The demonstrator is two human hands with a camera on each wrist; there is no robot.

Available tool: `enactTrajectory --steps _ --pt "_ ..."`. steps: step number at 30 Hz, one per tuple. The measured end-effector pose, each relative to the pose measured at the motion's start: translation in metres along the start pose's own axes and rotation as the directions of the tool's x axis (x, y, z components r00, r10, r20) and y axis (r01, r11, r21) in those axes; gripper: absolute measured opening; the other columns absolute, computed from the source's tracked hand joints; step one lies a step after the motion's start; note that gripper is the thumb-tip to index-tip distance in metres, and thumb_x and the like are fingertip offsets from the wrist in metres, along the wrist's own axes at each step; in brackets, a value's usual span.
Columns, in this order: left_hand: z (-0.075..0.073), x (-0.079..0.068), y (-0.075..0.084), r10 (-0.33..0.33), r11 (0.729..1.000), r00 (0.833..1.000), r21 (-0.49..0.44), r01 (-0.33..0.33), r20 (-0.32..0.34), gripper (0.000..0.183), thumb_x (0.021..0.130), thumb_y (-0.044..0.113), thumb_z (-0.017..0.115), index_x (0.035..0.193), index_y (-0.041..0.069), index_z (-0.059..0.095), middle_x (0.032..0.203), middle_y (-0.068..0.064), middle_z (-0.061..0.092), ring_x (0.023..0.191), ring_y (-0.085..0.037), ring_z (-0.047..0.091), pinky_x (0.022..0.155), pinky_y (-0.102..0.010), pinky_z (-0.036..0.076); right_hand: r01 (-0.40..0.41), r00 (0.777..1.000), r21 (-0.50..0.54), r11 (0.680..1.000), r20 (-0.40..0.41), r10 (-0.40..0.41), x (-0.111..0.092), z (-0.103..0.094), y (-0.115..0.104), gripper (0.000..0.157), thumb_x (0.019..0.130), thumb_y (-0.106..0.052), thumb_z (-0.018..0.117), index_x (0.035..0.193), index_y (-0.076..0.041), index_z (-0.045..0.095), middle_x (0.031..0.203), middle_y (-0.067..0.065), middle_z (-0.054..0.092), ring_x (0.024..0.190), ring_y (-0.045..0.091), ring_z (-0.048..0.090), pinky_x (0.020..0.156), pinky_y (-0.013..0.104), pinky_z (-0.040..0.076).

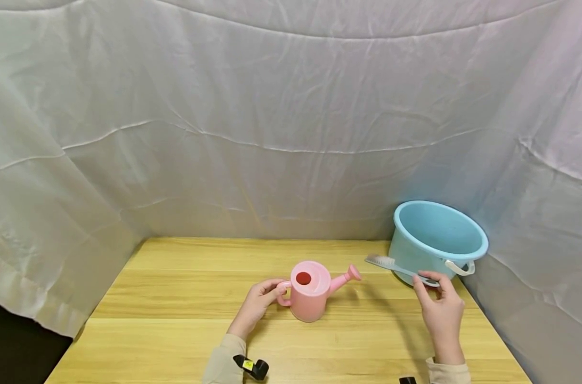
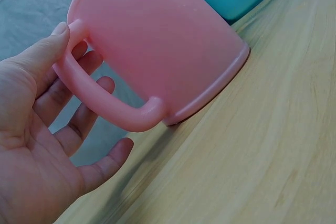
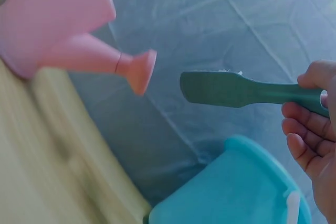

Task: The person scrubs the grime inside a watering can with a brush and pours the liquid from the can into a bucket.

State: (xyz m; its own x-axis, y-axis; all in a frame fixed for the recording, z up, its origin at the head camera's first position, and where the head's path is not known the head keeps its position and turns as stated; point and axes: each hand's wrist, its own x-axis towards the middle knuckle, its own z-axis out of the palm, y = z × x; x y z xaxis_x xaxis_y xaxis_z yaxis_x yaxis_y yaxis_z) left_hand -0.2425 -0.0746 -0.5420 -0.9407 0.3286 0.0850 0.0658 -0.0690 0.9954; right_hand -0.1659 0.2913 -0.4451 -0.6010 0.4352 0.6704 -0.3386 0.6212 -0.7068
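A pink watering can (image 1: 308, 304) stands upright on the wooden table, its spout pointing right. At its left side my left hand (image 1: 258, 305) pinches the top of the handle (image 2: 100, 95) between thumb and fingers, while the lower fingers hang loose beside it. My right hand (image 1: 441, 309) grips a brush (image 1: 396, 268) by the end of its blue-grey handle, bristles upward. In the right wrist view the brush (image 3: 212, 88) shows its smooth back in the air, with its head pointing toward the spout's rose (image 3: 140, 72).
A light blue bucket (image 1: 415, 250) with a white handle (image 1: 460, 268) stands at the back right corner of the table (image 1: 185, 298), just beyond the right hand. Grey curtains (image 1: 291, 117) hang behind and along both sides.
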Motion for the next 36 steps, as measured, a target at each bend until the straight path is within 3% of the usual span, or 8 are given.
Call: enactTrajectory --steps 4,12,20,32,36 --pt "0.000 -0.001 0.001 0.003 1.000 1.000 -0.006 -0.003 0.000 0.034 0.095 0.029 0.062 0.119 0.005 0.066 0.088 -0.038 0.060 0.098 -0.040 0.068 0.097 -0.032 0.052 0.052 0.999 0.053 0.997 0.010 -0.052 -0.002 0.001 -0.015 0.019 0.079 0.009 0.073 0.097 0.004 0.070 0.088 -0.032 0.060 0.076 -0.016 0.058 0.068 0.001 0.045" --pt "0.001 -0.002 0.004 -0.001 1.000 1.000 -0.002 0.001 0.000 0.034 0.095 0.029 0.062 0.120 0.006 0.066 0.092 -0.038 0.060 0.099 -0.039 0.068 0.098 -0.033 0.052 0.126 0.989 0.222 0.967 0.047 -0.140 -0.008 0.008 -0.037 0.020 0.078 0.019 0.066 0.096 0.011 0.066 0.089 -0.023 0.064 0.076 -0.009 0.061 0.066 0.004 0.048" --pt "0.002 -0.002 0.004 -0.014 1.000 1.000 -0.002 0.014 -0.014 0.033 0.094 0.029 0.064 0.118 0.007 0.067 0.090 -0.038 0.060 0.099 -0.034 0.068 0.098 -0.033 0.051 0.200 0.971 0.390 0.899 0.043 -0.235 -0.015 0.024 -0.047 0.022 0.073 0.028 0.062 0.092 0.019 0.062 0.091 -0.011 0.067 0.078 -0.005 0.062 0.068 0.005 0.049" --pt "0.002 -0.002 0.006 -0.017 1.000 1.000 0.012 0.017 -0.021 0.034 0.093 0.033 0.065 0.117 0.009 0.069 0.088 -0.035 0.062 0.098 -0.036 0.067 0.099 -0.035 0.051 0.231 0.944 0.454 0.861 0.109 -0.311 -0.031 0.049 -0.062 0.025 0.072 0.028 0.063 0.093 0.013 0.064 0.089 -0.005 0.068 0.079 -0.001 0.062 0.070 0.009 0.051" --pt "0.002 -0.002 0.007 -0.009 1.000 1.000 0.007 0.009 -0.010 0.034 0.094 0.033 0.064 0.118 0.008 0.068 0.088 -0.036 0.061 0.097 -0.042 0.067 0.100 -0.038 0.051 0.233 0.941 0.435 0.870 0.126 -0.315 -0.036 0.058 -0.064 0.026 0.071 0.026 0.066 0.092 0.010 0.065 0.086 0.002 0.069 0.077 -0.001 0.060 0.069 0.008 0.050"
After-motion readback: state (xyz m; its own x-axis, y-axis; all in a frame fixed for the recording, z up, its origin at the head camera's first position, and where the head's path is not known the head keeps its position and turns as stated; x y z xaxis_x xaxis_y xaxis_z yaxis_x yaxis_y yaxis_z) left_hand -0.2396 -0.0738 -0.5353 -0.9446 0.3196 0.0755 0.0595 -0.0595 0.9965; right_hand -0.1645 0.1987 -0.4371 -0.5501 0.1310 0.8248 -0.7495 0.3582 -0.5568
